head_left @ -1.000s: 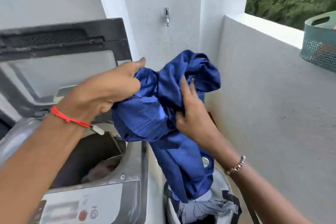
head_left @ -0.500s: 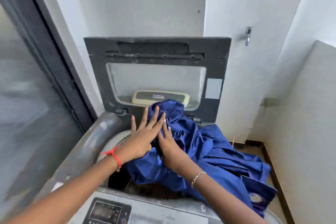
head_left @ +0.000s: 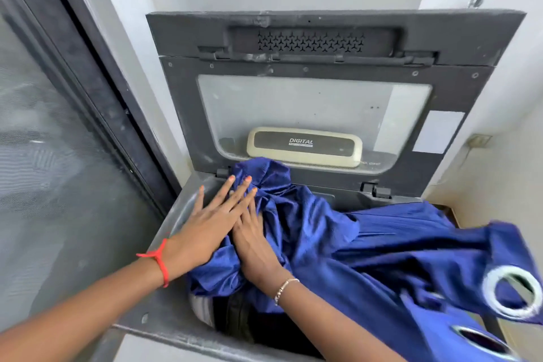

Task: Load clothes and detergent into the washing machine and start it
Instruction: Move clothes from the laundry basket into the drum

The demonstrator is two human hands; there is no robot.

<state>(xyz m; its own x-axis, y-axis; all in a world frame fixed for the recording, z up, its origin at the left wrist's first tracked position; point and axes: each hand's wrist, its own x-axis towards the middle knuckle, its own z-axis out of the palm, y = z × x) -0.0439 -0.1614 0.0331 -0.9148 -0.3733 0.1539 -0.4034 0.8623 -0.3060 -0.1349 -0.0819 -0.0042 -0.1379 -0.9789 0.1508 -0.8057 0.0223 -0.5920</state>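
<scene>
The washing machine [head_left: 164, 317] is open, and its lid [head_left: 182, 114] stands up at the back of the tub [head_left: 232, 320]. A big blue curtain [head_left: 367, 250] lies across the tub. Only part of it is over the tub. A lot of it hangs past the right side of the tub, outside the machine. A metal ring [head_left: 512, 294] in the cloth hangs out there too.

The left hand [head_left: 205, 232] lies flat on the cloth at the back left of the tub. Its grip is wide, with straight fingers that press down and hold nothing. The right hand [head_left: 255, 250] is just beside it, partly under it, and pushes on the cloth too. Its grip also looks wide, but its fingertips are hidden.

Here is what could go wrong. The part hanging outside the tub looks big and heavy. If the hands lift off, I think it may pull the shiny cloth back out. The bunched cloth at the back of the tub is close to the lid's hinges, so it may get pinched when the lid comes down. The ring may catch on the right edge of the tub. Dark things already lie low in the tub, so there is less room. If the curtain puffs up above the tub, the lid may not shut. No soap is in view.
</scene>
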